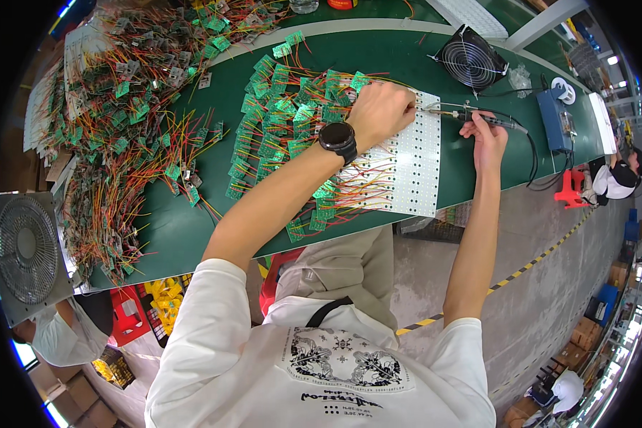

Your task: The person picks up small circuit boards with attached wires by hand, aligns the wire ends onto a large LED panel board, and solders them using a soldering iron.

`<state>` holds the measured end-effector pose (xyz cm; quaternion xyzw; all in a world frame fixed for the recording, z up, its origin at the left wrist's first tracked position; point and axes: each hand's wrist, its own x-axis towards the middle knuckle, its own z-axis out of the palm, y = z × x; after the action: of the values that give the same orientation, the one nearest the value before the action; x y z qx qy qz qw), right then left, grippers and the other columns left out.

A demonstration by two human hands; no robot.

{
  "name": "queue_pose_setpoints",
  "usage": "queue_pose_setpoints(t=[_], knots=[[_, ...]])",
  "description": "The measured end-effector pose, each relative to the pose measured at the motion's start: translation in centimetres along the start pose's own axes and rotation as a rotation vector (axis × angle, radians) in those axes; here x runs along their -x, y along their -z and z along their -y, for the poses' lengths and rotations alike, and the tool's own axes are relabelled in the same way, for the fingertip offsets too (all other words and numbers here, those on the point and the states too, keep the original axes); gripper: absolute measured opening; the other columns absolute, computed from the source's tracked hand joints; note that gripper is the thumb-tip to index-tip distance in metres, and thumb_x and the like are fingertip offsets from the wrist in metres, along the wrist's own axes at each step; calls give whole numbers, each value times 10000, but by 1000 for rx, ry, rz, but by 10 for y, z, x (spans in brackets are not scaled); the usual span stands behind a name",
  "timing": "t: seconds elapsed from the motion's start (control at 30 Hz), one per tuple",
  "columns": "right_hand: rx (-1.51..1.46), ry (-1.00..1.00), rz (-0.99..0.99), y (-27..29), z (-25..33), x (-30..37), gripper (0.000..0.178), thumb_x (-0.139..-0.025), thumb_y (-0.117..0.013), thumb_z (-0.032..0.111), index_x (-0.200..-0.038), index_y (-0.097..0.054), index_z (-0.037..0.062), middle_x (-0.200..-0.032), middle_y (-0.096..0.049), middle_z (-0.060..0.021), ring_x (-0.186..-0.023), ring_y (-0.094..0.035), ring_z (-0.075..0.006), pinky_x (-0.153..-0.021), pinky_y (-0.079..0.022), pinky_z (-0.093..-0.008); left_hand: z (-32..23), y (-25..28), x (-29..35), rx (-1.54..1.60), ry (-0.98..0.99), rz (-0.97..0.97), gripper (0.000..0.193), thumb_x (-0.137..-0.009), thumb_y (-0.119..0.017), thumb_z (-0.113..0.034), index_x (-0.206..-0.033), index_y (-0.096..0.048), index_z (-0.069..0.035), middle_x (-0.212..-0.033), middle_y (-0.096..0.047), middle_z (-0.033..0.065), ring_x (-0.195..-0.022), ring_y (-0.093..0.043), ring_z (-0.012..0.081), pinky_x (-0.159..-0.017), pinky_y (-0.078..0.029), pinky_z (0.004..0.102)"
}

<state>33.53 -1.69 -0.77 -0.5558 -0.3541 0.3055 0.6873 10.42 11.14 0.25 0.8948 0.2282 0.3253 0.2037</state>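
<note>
A white perforated panel [417, 167] lies on the green table, with rows of small green circuit boards [271, 143] to its left. Red and yellow wires [364, 187] run from those boards onto the panel. My left hand [382, 111], with a black watch on its wrist, is over the panel's far part. Its fingers are curled closed near the panel's holes; whatever they pinch is hidden. From the right, my right hand [486, 139] grips a soldering iron [503, 123] by its dark handle. The iron's tip points left, close to my left fingertips and above the panel.
A large heap of wired circuit boards [121, 107] covers the table's left end. At the far right stand a black fan [471, 58], a blue box-shaped unit [553, 118] and a wire spool [563, 90]. A grey fan [27, 246] and other people flank the table.
</note>
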Motion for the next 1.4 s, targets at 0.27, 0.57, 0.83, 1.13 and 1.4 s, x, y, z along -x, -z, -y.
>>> queue_pose_setpoints(t=[0.27, 0.57, 0.83, 1.13, 1.4], knots=[[8, -8, -1, -2, 1, 0, 180, -868, -681, 84, -971, -642, -59, -743, -660, -119, -604, -639, -192, -566, -478, -256, 1, -1, -1, 17, -5, -11, 114, -745, -662, -143, -756, -702, -37, -714, -671, 126, -648, -643, 331, -620, -518, 412], [47, -2, 13, -1, 0, 0, 187, -866, -683, 85, -977, -647, -61, -747, -662, -121, -604, -640, -191, -566, -478, -254, 2, -2, -1, 0, -6, 8, 111, -744, -661, -142, -756, -702, -40, -711, -672, 120, -647, -643, 325, -621, -515, 410], [37, 6, 4, -2, -1, 0, 197, -866, -684, 82, -983, -640, -69, -749, -661, -128, -606, -638, -196, -572, -481, -258, 2, -2, 0, -13, -4, 13, 109, -742, -660, -142, -756, -699, -42, -722, -676, 112, -660, -644, 326, -627, -516, 409], [-48, 16, -35, 4, -3, -2, 189, -875, -673, 72, -994, -635, -70, -744, -655, -128, -608, -638, -209, -571, -481, -265, 3, -4, 0, -10, -3, 3, 103, -743, -661, -143, -745, -700, -48, -720, -674, 113, -660, -644, 325, -624, -516, 412], [-87, 11, -73, 4, -2, -5, 175, -874, -674, 73, -978, -632, -62, -742, -653, -125, -596, -625, -198, -564, -467, -262, -1, 4, -2, -40, -21, 52, 171, -775, -679, -211, -830, -710, -52, -812, -694, 107, -722, -660, 310, -658, -525, 402]])
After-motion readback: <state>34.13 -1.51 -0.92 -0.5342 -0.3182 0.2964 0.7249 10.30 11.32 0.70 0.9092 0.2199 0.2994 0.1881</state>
